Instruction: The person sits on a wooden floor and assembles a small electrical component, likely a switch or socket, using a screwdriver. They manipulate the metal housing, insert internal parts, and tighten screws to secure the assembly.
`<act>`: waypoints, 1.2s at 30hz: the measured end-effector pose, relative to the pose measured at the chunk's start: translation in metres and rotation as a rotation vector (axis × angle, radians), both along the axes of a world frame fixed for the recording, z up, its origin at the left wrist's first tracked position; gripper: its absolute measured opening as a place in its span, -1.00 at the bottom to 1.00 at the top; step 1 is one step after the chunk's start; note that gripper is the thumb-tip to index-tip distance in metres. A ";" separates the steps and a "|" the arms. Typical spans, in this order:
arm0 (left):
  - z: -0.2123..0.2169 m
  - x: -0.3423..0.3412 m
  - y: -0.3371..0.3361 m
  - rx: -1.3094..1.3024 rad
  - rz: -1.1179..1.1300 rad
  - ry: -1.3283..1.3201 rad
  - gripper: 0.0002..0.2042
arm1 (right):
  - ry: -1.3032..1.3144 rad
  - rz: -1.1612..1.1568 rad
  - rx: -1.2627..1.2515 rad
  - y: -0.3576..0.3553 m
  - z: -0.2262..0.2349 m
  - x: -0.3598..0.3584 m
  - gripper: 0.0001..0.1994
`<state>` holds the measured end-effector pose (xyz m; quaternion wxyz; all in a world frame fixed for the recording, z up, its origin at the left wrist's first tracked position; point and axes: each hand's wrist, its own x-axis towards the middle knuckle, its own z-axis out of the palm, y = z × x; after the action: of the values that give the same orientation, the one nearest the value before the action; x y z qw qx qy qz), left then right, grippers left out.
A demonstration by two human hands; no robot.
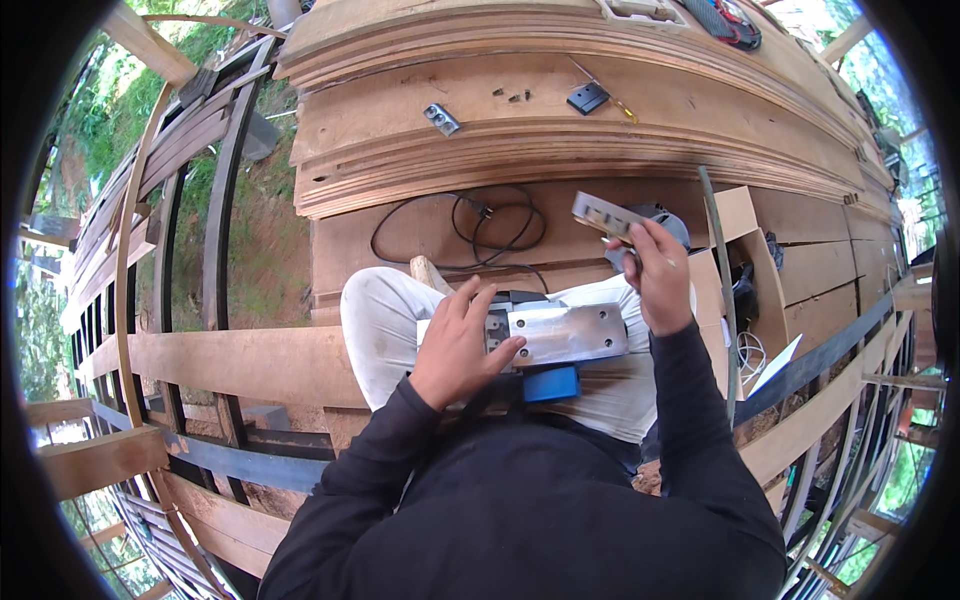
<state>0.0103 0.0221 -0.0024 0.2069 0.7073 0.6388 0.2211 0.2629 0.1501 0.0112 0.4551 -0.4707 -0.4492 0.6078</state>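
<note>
Electric planer, judging by its shape: lies across the lap, bright flat sole up, just right of the left fingers and nearer the body than the right fingers. Blue part on its body side, near the left thumb.

Left hand: fingers loosely spread over the planer's left end, pinching nothing; pressure cannot be told. Right hand: fingers pinching a slotted metal plate by its near end, raised well apart from the planer.

Handling, by judgement: the lap is a soft support, so the planer may rock. Left palm should bear down evenly, fingertips clear of any sharp edge. Plate best kept level and gripped along its sides, so nothing loose slips from the slots and the sole is not knocked.

Outward: black power cord looped beyond the left fingers. Farther ahead, on the board stack: silver block, small dark fasteners, black block, yellow-handled screwdriver. Cardboard box right of the right fingers; contents mostly unclear.
</note>
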 end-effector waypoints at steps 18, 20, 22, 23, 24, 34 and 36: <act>-0.005 -0.020 0.026 -0.085 0.022 -0.301 -0.70 | 0.008 0.340 0.078 -0.013 -0.018 -0.055 -0.79; -0.015 -0.018 0.029 -0.057 0.007 -0.356 -0.70 | -0.139 0.380 0.279 -0.023 -0.023 -0.055 -0.78; -0.017 -0.019 0.029 -0.152 0.015 -0.417 -0.70 | -0.271 0.436 0.482 -0.033 -0.025 -0.056 -0.78; -0.019 -0.022 0.027 -0.149 0.007 -0.459 -0.70 | -0.372 0.444 0.598 -0.036 -0.023 -0.056 -0.76; -0.024 -0.026 0.025 -0.146 0.000 -0.500 -0.69 | -0.389 0.439 0.648 -0.042 -0.020 -0.057 -0.74; -0.028 -0.020 0.031 -0.352 0.300 -1.222 -0.75 | -0.498 0.627 0.959 -0.009 0.003 -0.071 -0.71; -0.022 -0.019 0.032 -0.359 0.336 -1.224 -0.74 | -0.605 0.541 0.992 0.039 0.010 -0.080 -0.75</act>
<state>-0.0083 0.0538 -0.0243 0.6101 0.2992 0.5343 0.5027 0.1825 0.1891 0.0211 0.3026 -0.2249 -0.8886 0.2612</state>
